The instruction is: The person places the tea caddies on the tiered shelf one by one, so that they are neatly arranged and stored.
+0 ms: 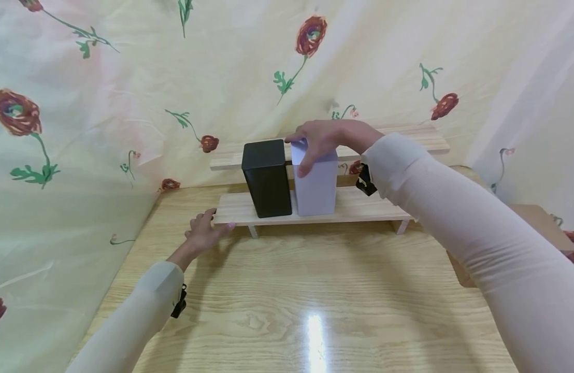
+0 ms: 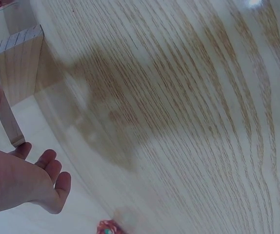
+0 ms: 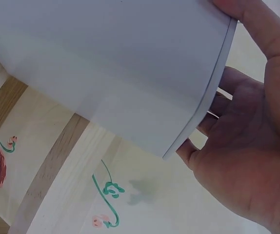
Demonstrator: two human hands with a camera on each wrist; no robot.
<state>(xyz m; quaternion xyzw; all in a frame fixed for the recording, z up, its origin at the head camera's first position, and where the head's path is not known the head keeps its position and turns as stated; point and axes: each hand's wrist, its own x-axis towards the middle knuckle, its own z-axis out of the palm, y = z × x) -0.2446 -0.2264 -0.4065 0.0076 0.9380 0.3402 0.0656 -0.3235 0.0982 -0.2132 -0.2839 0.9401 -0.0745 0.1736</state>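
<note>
A black box [image 1: 267,181] and a white box [image 1: 316,189] stand upright side by side on the lower board [image 1: 361,204] of a two-tier wooden shelf. My right hand [image 1: 321,141] grips the white box around its top, the thumb on the front face; the right wrist view shows the fingers behind the top edge of the white box [image 3: 110,73]. At the shelf's left end my left hand [image 1: 204,233] holds the lower board's edge between thumb and fingers. In the left wrist view the left hand [image 2: 23,178] touches the board end [image 2: 8,114], its other fingers bent loosely.
The shelf's upper board [image 1: 408,137] runs behind the boxes, near a flower-patterned cloth [image 1: 235,67]. Brown cardboard [image 1: 539,225] lies at the right, partly behind my right sleeve. Under the shelf, short legs [image 1: 253,231] stand on the wood-grain table [image 1: 268,290].
</note>
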